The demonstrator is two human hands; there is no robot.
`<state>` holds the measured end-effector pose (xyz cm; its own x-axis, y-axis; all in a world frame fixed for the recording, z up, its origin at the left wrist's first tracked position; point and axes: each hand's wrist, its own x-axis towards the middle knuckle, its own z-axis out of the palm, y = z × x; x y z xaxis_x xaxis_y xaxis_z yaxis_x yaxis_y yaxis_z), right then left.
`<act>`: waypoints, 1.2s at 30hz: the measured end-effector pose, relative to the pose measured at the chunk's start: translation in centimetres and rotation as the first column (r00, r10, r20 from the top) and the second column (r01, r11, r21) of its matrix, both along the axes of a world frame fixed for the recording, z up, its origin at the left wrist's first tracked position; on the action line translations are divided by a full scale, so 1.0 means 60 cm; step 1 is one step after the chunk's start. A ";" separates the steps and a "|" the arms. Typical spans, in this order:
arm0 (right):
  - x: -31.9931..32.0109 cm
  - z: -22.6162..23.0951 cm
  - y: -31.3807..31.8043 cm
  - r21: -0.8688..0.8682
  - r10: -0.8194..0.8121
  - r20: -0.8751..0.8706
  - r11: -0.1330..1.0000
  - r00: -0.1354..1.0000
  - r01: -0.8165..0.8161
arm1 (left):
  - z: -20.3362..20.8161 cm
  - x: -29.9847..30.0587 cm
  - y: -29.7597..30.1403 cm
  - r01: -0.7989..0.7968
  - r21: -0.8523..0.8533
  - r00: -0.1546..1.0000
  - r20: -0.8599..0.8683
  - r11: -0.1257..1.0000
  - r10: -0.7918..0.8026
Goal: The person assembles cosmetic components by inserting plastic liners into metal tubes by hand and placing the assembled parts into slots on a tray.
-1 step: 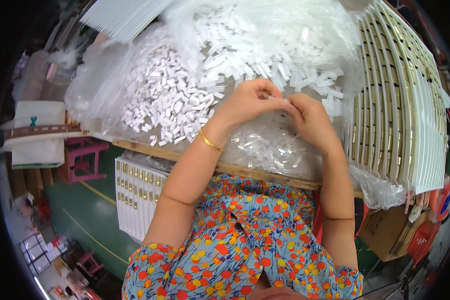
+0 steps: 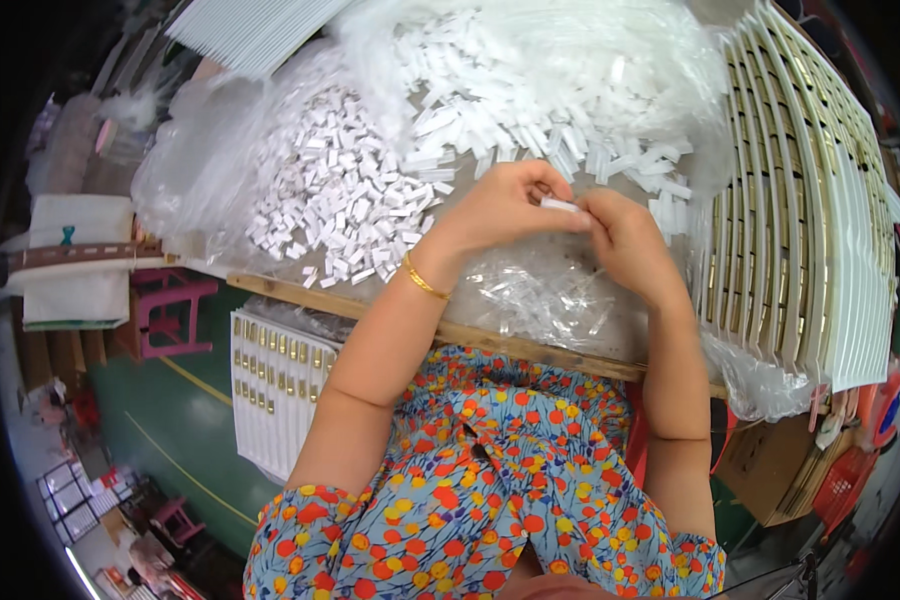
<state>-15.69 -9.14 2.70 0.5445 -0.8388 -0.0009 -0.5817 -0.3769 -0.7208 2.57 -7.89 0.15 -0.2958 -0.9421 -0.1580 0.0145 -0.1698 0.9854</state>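
Note:
Over the table, my left hand (image 2: 505, 210) pinches a small white rectangular piece (image 2: 558, 204) between thumb and fingers. My right hand (image 2: 625, 238) is closed at the piece's right end, its fingertips meeting the left thumb. Whether the piece is one part or two fitted together cannot be made out. To the left lies a heap of small white blocks (image 2: 335, 200). Longer translucent white pieces (image 2: 540, 125) are heaped beyond my hands, partly inside clear plastic. Just below my hands is a pile of clear plastic slips (image 2: 540, 300).
At the right stands a stack of white ridged trays (image 2: 850, 300) with rows of gold-coloured parts. Another such tray (image 2: 280, 375) sits below the table's wooden front edge (image 2: 300, 296). More ridged white sheets (image 2: 255, 35) lie at the back left. A pink stool (image 2: 175, 312) stands on the green floor.
The white piece shows more plainly between my fingers, and my fingers have shifted slightly around it. The whole view has moved a little.

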 end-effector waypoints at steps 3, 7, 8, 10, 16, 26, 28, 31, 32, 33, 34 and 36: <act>0.004 -0.011 0.004 -0.035 0.097 0.004 0.995 0.995 -0.097 | 0.000 0.013 0.005 0.062 -0.108 0.986 0.161 0.992 -0.044; 0.018 -0.016 -0.006 0.195 -0.014 0.193 0.980 0.981 -0.024 | 0.005 0.036 -0.002 -0.035 -0.082 0.988 0.144 0.996 0.047; 0.023 -0.012 -0.008 0.293 -0.213 0.250 0.947 0.945 0.136 | 0.007 0.041 -0.007 -0.035 -0.083 0.990 0.137 0.996 0.046; 0.042 -0.018 -0.013 0.390 -0.405 0.291 0.878 0.867 0.278 | 0.016 0.056 -0.017 -0.493 -0.153 0.869 -0.140 0.856 0.476; 0.183 -0.046 -0.010 -0.364 0.230 -0.048 0.902 0.972 -0.232 | -0.002 0.104 -0.037 -0.745 0.111 0.528 -0.504 0.657 0.683; 0.182 -0.082 -0.015 -0.385 0.118 -0.176 0.906 0.977 -0.179 | 0.013 0.080 -0.023 -0.529 0.124 0.729 -0.441 0.839 0.524; 0.147 -0.079 -0.019 -0.424 0.076 -0.286 0.884 0.955 -0.197 | 0.015 0.078 -0.017 -0.405 0.207 0.768 -0.453 0.891 0.454; 0.095 -0.061 -0.020 -0.375 0.038 -0.329 0.912 0.943 -0.167 | 0.018 0.076 -0.022 -0.337 0.227 0.802 -0.439 0.914 0.405; 0.080 -0.054 -0.022 -0.358 0.041 -0.332 0.919 0.942 -0.166 | 0.018 0.074 -0.025 -0.315 0.239 0.812 -0.434 0.919 0.391; 0.064 -0.046 -0.026 -0.229 0.022 -0.253 0.970 0.967 -0.082 | 0.021 0.070 -0.027 -0.315 0.246 0.811 -0.431 0.917 0.395; 0.054 -0.036 -0.033 -0.094 -0.005 -0.173 0.995 0.985 -0.012 | 0.017 0.073 -0.029 -0.313 0.255 0.812 -0.429 0.915 0.397; 0.039 -0.033 -0.038 0.038 -0.095 -0.104 0.994 0.990 0.099 | 0.010 0.078 -0.031 -0.284 0.232 0.833 -0.420 0.930 0.360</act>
<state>-13.35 -11.40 0.75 0.4556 -0.8856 -0.0898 -0.6854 -0.2847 -0.6702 7.25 -9.72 0.76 -0.0534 -0.9710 -0.2332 0.5275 -0.2257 0.8190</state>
